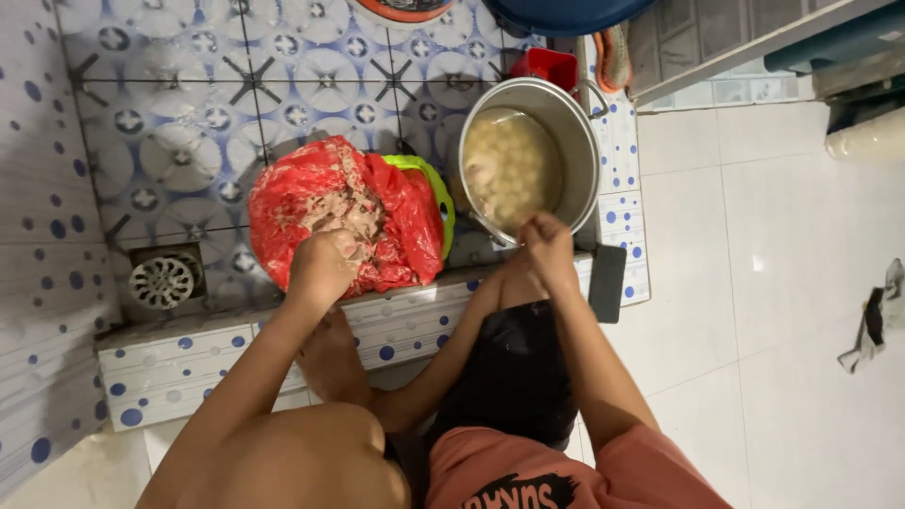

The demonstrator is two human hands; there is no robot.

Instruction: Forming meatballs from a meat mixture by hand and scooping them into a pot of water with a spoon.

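My left hand (323, 267) is closed into a brownish minced paste (341, 203) that lies in a red plastic bag (405, 221), which sits over a green bowl (439, 193). My right hand (549, 247) is a fist at the near rim of a steel pot (583, 141). A thin metal spoon (485, 229) sticks out of it to the left. The pot holds cloudy water with several pale balls (514, 165). Both hands reach over a low tiled ledge (189, 363).
A round floor drain (162, 281) lies left of the bag on the patterned tile floor. A black flat object (606, 283) leans at the ledge's right end. A red container (547, 66) and a blue tub (566, 14) stand behind the pot. White floor tiles spread to the right.
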